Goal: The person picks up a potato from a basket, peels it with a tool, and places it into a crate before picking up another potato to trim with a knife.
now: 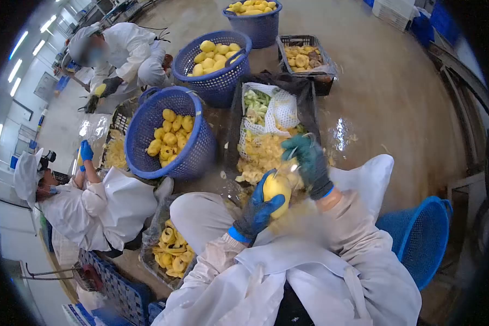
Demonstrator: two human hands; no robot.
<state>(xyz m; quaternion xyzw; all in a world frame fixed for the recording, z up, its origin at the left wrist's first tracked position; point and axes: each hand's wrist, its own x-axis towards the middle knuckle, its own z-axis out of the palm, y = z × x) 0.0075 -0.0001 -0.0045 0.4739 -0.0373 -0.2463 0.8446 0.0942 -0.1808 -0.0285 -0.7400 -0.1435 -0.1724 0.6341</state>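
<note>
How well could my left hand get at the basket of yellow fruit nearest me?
Probably not well as things stand: your left hand is holding a yellow fruit. Otherwise the way looks free, since the basket is open-topped and seems within reach.

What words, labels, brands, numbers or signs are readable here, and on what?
None readable anywhere in the view.
Yellow fruit, left hand and right hand, both gloved: no lettering visible.
Near blue basket: no label visible on the side shown.
Blue-and-white item at lower left: any print is too small and blurred to read.
</note>
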